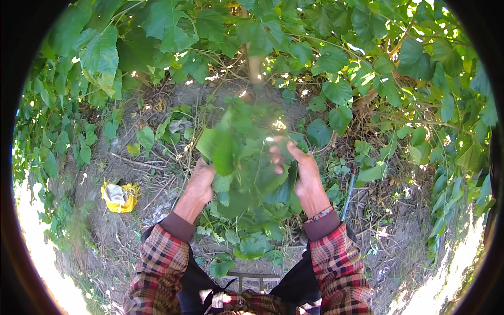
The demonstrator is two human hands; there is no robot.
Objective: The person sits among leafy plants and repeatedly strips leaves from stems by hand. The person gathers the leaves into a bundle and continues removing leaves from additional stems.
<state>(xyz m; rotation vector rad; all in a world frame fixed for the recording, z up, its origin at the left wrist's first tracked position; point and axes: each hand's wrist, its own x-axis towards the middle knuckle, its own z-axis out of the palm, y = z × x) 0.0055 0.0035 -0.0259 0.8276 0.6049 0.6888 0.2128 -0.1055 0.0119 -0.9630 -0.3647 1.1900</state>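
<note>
A leafy bunch of green stems (252,177) hangs in front of me, its upper part blurred. My left hand (201,182) is closed around the left side of the bunch, with a broad leaf covering its fingertips. At the right side, my right hand (301,167) has its thumb raised and its fingers curled and partly blurred beside the leaves; whether it grips any stem is unclear. Below the hands, more loose leaves (252,248) lie low between my knees.
A yellow and white bag (120,198) lies on the soil at left. A blue-grey tube or rod (349,195) with a reddish end stands right of my right wrist. A trunk (256,67) rises ahead under leafy branches (338,59). Metal bars (252,277) show between my legs.
</note>
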